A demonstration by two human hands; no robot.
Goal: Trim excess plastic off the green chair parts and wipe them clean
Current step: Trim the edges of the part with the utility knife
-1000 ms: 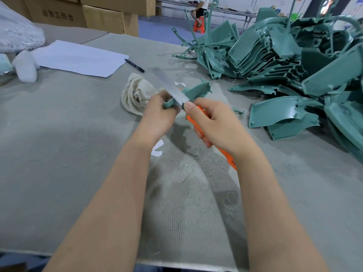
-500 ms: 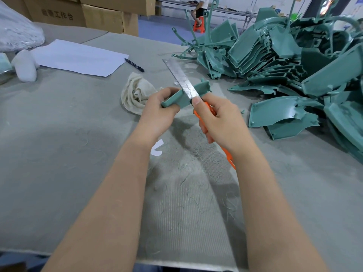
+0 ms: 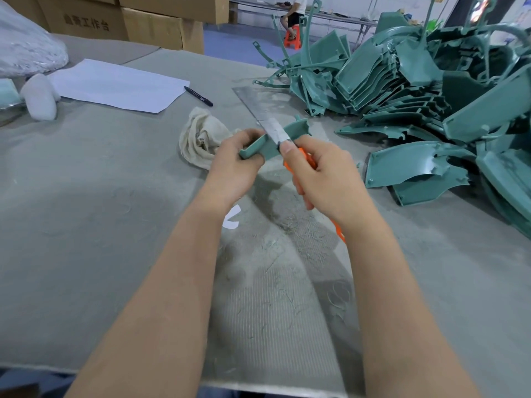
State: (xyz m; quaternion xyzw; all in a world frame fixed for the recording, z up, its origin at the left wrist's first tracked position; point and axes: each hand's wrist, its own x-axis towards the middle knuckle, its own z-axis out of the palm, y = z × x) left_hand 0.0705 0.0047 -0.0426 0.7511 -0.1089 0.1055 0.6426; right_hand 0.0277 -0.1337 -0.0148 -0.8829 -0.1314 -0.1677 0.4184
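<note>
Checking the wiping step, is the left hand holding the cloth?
No, the left hand grips the green part; the cloth lies on the table.

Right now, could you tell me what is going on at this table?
A person is trimming a green chair part. The left hand grips the part above the table, and the right hand holds an orange-handled knife with its blade laid across the part. A cloth lies just beyond the left hand. A pile of green parts sits to the right, and shavings lie under the hands.
</note>
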